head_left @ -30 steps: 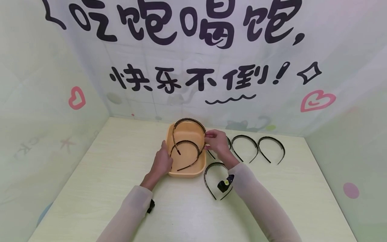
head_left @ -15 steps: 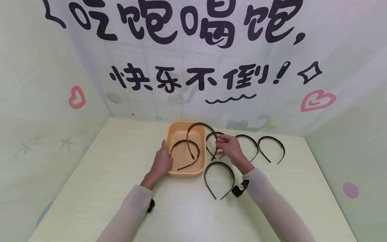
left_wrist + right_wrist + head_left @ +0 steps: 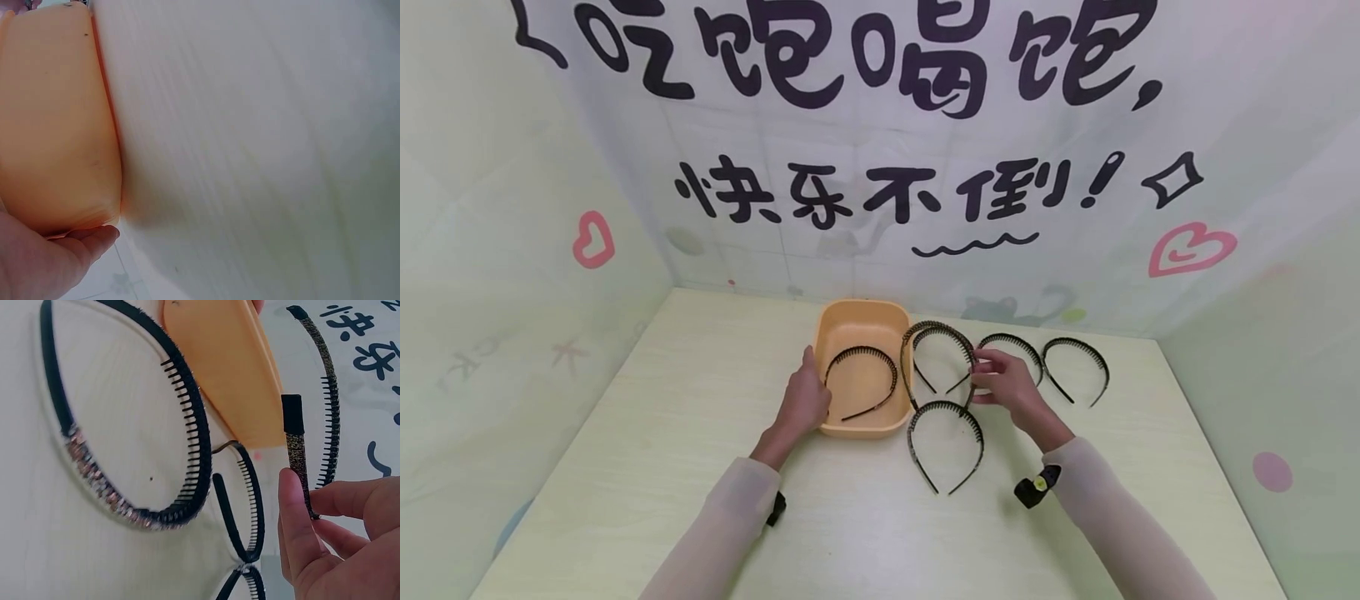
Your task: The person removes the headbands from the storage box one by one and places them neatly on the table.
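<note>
The right hand's grip pinches a headband by its right limb — loop leftward, arch toward the back wall — overlapping, in the head view, the tray's right rim; the left hand holds the tray.

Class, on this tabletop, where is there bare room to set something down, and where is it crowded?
Bare tabletop lies between the left wall and the orange tray, and between the sleeves, in front of the tray. Crowded: right of the tray, where the right hand holds a toothed headband among other headbands.
</note>
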Demonstrator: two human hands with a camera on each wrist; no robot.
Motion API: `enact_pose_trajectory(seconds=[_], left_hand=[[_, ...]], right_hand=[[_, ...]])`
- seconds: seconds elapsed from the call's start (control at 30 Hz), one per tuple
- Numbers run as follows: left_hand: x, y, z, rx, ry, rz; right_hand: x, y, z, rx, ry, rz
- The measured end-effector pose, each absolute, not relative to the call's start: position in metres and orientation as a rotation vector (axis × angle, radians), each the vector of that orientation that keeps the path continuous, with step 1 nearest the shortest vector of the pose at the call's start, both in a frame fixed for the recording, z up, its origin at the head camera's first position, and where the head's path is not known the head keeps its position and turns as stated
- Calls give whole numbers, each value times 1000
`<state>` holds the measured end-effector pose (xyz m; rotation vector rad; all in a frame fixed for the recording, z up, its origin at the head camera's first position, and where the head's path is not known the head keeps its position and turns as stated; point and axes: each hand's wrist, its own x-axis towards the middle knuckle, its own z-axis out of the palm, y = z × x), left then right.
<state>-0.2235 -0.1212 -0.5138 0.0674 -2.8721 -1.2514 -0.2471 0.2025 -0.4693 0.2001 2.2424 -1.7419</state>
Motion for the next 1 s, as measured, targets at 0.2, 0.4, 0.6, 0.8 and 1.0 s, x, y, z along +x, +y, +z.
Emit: enact_pose_trajectory(seconds=[0.2, 0.4, 0.6, 0.8, 1.0], left_hand=[[-224, -121, -512, 76, -2879, -1259], [-224, -121, -511, 77, -2882, -1273], [-223, -121, -511, 87, -2886, -1267], [-223, -121, -512, 93, -2885, -1272], [-223, -121, -513, 81, -2878, -1265]], right_hand=[[-240, 218, -473, 184, 2272, -1696], [-233, 234, -478, 166, 2289, -1672], [-225, 246, -483, 179, 2312, -1620], [-218, 257, -486, 182, 2320, -1608], [-210, 268, -489, 191, 2321, -1607]])
